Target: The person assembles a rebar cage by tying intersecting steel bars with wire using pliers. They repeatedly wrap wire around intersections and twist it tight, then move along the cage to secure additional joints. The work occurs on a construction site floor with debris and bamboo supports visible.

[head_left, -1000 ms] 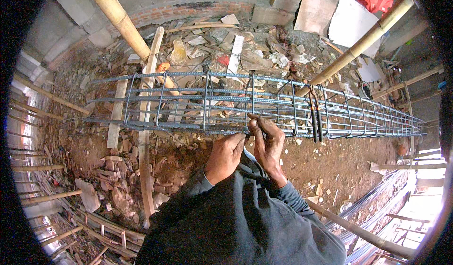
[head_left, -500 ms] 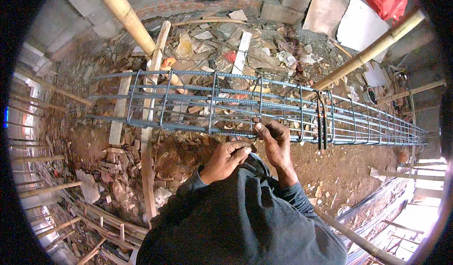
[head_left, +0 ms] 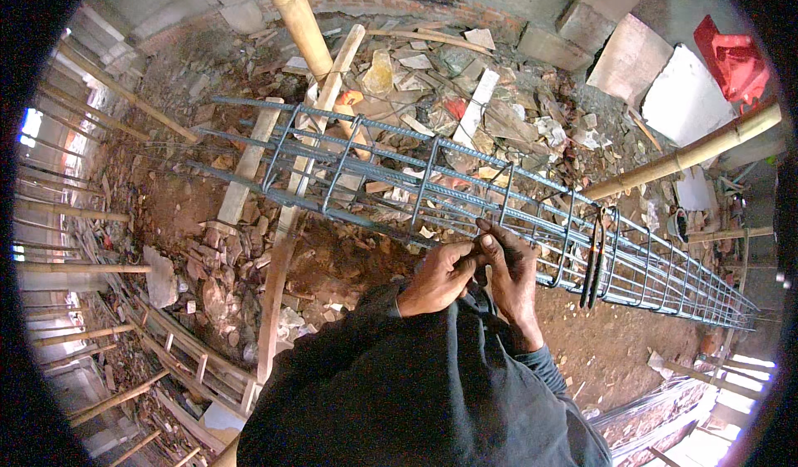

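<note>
Left hand point(head_left: 438, 279): is meeting right hand point(head_left: 513, 277), fingers bunched; grip unclear
Rebar cage point(head_left: 425, 182): is stretching alongside
Pincers point(head_left: 590, 269): are hanging on cage

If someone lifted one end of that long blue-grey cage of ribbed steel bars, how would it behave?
The cage would probably feel heavy, since many metal bars run along it. It seems fairly stiff, braced by steel hoops, though so long a shape might sag or twist slightly. The black-handled metal pincers hanging on it could swing.
</note>
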{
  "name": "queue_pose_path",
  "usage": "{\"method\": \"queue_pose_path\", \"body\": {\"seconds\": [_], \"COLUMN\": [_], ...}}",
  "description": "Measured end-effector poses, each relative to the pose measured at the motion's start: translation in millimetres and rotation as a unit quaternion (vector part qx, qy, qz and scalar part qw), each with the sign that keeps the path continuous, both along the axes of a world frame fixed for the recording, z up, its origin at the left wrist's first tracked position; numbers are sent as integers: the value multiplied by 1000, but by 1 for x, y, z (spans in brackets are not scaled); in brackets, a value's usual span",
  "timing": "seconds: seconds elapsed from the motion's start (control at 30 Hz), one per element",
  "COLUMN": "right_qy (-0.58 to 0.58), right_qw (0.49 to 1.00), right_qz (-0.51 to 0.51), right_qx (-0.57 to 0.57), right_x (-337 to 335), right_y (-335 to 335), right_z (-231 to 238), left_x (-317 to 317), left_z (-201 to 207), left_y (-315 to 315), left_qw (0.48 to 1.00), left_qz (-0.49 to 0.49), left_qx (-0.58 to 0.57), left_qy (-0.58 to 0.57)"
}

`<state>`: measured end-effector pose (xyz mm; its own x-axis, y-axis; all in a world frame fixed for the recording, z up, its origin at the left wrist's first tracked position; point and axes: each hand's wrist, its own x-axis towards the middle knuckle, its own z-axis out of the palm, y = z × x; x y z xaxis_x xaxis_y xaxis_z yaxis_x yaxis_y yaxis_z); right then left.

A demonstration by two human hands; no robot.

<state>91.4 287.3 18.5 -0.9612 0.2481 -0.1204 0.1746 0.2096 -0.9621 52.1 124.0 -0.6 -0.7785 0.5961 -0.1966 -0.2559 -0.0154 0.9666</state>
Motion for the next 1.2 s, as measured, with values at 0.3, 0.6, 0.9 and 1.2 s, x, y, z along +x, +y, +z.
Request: {"method": "queue_pose_path", "body": {"seconds": [0.3,0.6,0.9,1.2], "right_qy": [90,19,-48,-54], "right_qw": [972,926,924,952], "right_qz": [-149,-119,23,172], "right_qx": [159,357,379,247], "right_x": [-25,-31,-61,-88], "right_y": [83,113,92,115], "right_z": [14,-12,-31,-27], "left_x": [-19,-49,-62,-60], "left_z": [-11,-38,-55,-35], "left_y": [5,14,29,37], "left_qw": [975,909,857,901], "left_qz": [37,27,-35,-4], "left_qx": [-126,-283,-379,-333], "left_qy": [177,305,347,279]}}
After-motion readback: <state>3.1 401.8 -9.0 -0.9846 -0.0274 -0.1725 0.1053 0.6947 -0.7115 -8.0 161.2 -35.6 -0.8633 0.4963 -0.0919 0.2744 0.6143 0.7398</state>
